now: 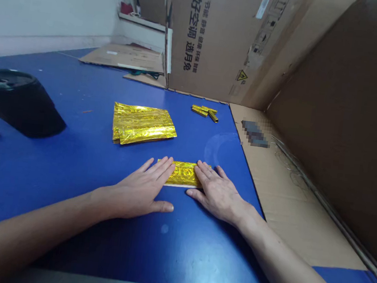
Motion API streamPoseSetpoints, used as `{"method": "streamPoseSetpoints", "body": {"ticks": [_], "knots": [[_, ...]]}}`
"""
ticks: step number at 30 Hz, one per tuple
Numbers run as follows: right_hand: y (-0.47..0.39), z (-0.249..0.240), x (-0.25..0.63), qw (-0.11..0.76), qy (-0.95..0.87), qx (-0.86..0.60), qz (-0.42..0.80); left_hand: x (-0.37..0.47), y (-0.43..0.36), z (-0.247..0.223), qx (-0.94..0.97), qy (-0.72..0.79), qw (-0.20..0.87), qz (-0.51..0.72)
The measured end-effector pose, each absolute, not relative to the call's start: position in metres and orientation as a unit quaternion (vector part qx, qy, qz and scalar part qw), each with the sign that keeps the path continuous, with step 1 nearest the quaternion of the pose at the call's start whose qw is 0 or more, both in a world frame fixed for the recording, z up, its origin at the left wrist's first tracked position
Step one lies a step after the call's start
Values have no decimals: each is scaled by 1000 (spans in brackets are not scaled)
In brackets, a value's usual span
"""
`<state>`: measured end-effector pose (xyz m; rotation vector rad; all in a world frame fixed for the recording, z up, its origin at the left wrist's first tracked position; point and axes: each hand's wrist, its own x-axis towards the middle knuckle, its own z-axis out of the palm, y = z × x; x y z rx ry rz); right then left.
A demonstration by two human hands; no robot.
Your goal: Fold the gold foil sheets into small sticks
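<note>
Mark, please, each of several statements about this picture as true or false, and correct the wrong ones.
1. The left hand and the right hand both touch one gold foil strip. True.
2. A stack of gold sheets lies to the left of the small folded gold pieces. True.
3. The left hand is closed into a fist. False: it is open, palm down.
4. A black cup is on the blue surface. True.
5. The small folded gold pieces lie between the hands. False: they lie farther away, near the printed cardboard.
</note>
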<state>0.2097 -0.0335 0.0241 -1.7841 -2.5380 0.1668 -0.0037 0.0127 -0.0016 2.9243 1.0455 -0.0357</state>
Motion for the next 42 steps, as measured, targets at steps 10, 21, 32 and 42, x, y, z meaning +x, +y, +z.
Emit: {"method": "streamPoseSetpoints", "body": {"ticks": [10, 21, 32, 42], "knots": [[-36, 35, 193, 58, -814, -574, 70, -3, 10, -7, 939, 343, -1, 1], [-22, 24, 143, 84, -827, -525, 183, 6, 5, 4, 933, 354, 34, -55], [-32, 10, 205, 17, -813, -576, 81, 1, 5, -1, 934, 357, 12, -20], [-37, 8, 210, 3, -798, -599, 64, 12, 4, 13, 926, 371, 54, -43]]}}
